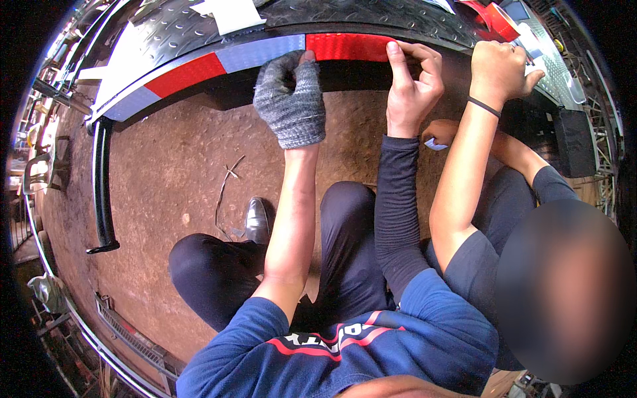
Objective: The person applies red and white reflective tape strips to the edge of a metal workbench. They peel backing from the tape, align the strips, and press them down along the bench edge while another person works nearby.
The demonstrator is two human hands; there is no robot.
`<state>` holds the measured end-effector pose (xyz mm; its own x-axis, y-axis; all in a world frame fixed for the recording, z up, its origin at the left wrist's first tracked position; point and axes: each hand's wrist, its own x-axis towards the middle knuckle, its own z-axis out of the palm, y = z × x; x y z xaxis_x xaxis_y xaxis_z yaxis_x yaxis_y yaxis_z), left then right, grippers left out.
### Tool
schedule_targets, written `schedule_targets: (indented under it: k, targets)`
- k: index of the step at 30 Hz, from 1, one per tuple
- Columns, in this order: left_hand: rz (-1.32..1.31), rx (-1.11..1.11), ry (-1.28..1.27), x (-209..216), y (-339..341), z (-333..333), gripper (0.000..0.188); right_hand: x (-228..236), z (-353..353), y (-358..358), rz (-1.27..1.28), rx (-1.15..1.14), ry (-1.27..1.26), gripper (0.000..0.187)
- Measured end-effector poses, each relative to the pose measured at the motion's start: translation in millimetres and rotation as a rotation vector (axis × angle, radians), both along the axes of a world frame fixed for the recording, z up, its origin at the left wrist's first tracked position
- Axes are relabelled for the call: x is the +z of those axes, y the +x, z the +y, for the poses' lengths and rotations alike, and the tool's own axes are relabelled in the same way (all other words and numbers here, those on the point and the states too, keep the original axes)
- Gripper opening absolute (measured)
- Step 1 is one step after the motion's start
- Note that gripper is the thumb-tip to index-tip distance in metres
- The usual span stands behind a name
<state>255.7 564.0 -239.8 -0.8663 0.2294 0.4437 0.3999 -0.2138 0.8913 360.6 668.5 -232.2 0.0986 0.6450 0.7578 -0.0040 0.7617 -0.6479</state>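
Observation:
A band of red and silver-white reflective tape (186,75) runs along the front edge of a black metal bed. My left hand (290,99), in a grey knitted glove with bare fingertips, is closed at the left end of a red reflective tape piece (348,48), its thumb by the seam with the white piece. Bare and with a dark sleeve on the forearm, my right hand (416,86) pinches the red piece's right end between thumb and fingers. Whether that end is stuck down cannot be seen.
A co-worker crouches close on my right, one hand (501,69) at the bed's edge, the other (441,132) holding a whitish scrap. A red tape roll (501,23) and white paper (232,14) lie on the black tread plate (166,40). A black metal leg (101,186) stands left.

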Motion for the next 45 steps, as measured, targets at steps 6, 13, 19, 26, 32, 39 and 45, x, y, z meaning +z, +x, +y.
schedule_targets:
  k: [6, 13, 19, 26, 32, 39, 45]
  targets:
    - [0.02, 0.028, -0.017, -2.7, -0.1, 0.4, 0.018, 0.4, -0.3, -0.2, 0.02, 0.016, -0.007, 0.011]
    - [-0.008, 0.045, 0.034, -1.7, 2.4, 2.9, 0.017, 0.6, 1.1, 1.1, 0.021, 0.014, 0.011, 0.011]
    - [-0.001, 0.05, 0.015, 0.8, 4.4, 2.9, 0.016, 1.9, -0.2, 2.6, -0.009, -0.008, 0.008, 0.011]
    - [-0.011, 0.072, 0.02, -0.2, 3.5, 4.7, 0.017, -0.3, 1.4, -0.4, 0.004, -0.011, 0.006, 0.012]
    - [0.011, 0.076, 0.004, -1.2, 3.3, 4.9, 0.018, 1.1, 0.3, -0.9, 0.005, -0.027, 0.019, 0.012]
    - [-0.007, 0.064, 0.003, 1.4, 6.1, 3.6, 0.018, 1.1, 1.3, -0.2, -0.005, -0.027, 0.033, 0.012]
    - [0.0, 0.076, -0.024, 3.9, 7.1, 2.3, 0.021, 4.5, -1.8, -0.9, -0.003, -0.028, 0.035, 0.011]
